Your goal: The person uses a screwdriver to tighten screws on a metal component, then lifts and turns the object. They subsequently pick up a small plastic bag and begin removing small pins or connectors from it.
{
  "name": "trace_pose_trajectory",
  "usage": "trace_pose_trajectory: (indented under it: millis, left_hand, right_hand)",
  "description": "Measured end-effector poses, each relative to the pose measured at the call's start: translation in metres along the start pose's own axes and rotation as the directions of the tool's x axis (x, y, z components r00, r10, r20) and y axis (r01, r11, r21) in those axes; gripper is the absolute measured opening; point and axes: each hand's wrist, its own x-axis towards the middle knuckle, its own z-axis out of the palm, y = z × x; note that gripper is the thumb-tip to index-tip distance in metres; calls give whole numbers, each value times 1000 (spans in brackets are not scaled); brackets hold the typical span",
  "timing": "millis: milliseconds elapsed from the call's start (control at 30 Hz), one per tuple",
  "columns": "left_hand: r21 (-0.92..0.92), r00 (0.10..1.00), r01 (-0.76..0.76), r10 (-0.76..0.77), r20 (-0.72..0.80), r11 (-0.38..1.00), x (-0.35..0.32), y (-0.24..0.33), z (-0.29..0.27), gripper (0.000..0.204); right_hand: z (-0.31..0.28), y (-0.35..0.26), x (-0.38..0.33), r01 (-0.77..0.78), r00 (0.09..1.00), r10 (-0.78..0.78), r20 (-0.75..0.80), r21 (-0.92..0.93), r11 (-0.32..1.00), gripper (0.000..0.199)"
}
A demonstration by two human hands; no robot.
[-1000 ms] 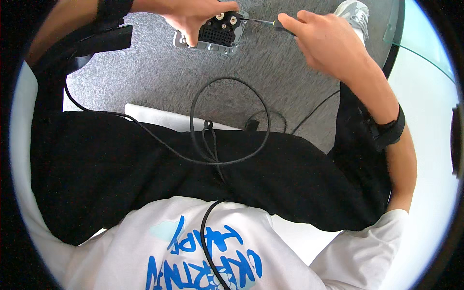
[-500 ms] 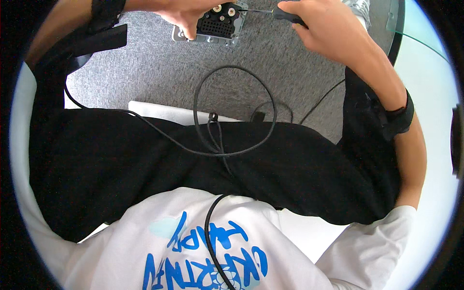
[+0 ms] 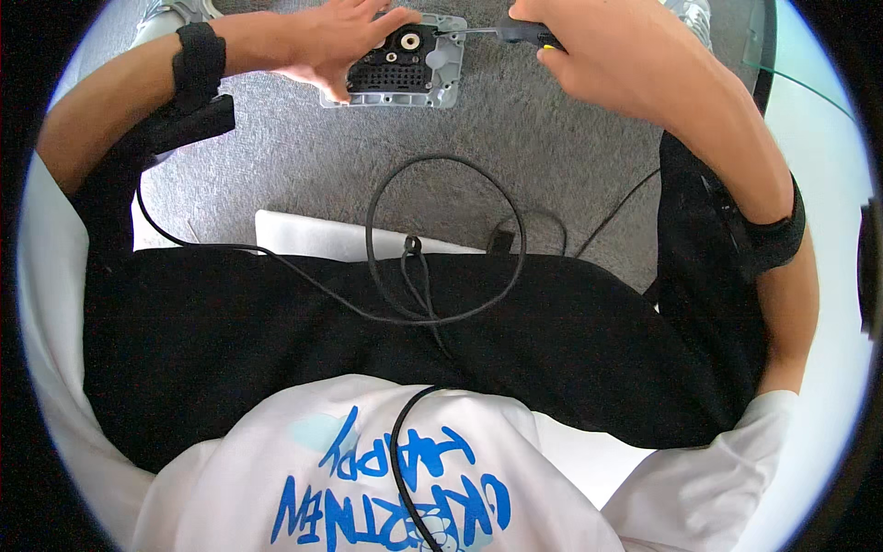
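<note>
Near the top edge, a grey metal housing (image 3: 445, 57) lies low over the carpet. Set in it is a black connector block (image 3: 402, 76) with rows of small holes and light metal rings. My left hand (image 3: 336, 41) spans the housing's left side, thumb at the lower left corner and fingers curled over the upper part. In my right hand (image 3: 612, 60) is a screwdriver (image 3: 521, 34) with a black and yellow handle. Its thin shaft points left and reaches over the housing's upper right part. Whether the tip sits on a screw is too small to tell.
A looped black cable (image 3: 370, 221) hangs over my lap and the grey carpet (image 3: 276, 156). Beyond my thighs shows a white flat edge (image 3: 322, 237). A glass edge (image 3: 800, 81) and a white surface (image 3: 832, 276) stand at the right. Both my wrists wear black straps.
The whole scene sits lower in the picture, showing more of the housing and my left hand. My left fingers now arch over its upper part. The screwdriver stays in my right hand.
</note>
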Motion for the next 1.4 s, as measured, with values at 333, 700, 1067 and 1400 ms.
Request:
trace_pose_trajectory:
  millis: [333,700,1067,1400]
  left_hand:
    - [-181,992,-10,32,123,983,1,-21,7,144]
    - [-262,988,-55,90,126,964,13,-14,-7,127]
    - [-85,993,-17,27,119,996,10,-12,-1,128]
    - [-165,996,11,4,85,986,-2,-8,0,121]
  right_hand:
    - [4,28,1,-161,987,160,-10,-77,984,26]
    - [9,27,-11,-153,988,155,23,-92,984,27]
    - [63,65,3,-128,975,93,-202,-171,977,36]
    - [41,50,5,-70,975,56,-215,-56,996,34]
